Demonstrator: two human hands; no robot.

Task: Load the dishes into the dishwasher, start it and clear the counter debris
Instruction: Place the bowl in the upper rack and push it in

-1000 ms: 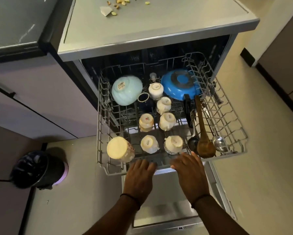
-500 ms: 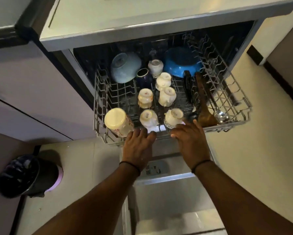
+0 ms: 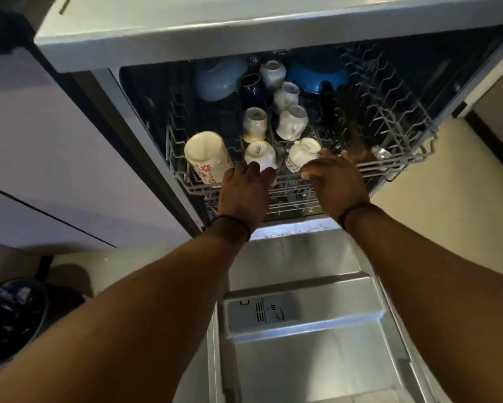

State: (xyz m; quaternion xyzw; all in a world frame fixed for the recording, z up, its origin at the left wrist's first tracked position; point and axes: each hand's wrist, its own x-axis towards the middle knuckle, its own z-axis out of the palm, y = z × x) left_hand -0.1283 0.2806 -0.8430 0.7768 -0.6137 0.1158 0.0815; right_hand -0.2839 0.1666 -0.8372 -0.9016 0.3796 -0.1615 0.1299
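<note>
Loading looked done: the grey wire upper rack [image 3: 401, 158] held upturned white ceramic cups [image 3: 292, 122] and sat mostly inside the dishwasher. The left hand [image 3: 244, 193] and right hand [image 3: 336, 180] pressed its front rail, fingers fairly straight, gripping nothing. Closing the steel door [image 3: 308, 344], starting and clearing the counter remained.

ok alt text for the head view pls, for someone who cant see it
Two bare hands, left hand and right hand, rest on the front rail of a loaded dishwasher rack above the open dishwasher door. The rack holds upturned white cups, a blue bowl and a blue pan.
</note>
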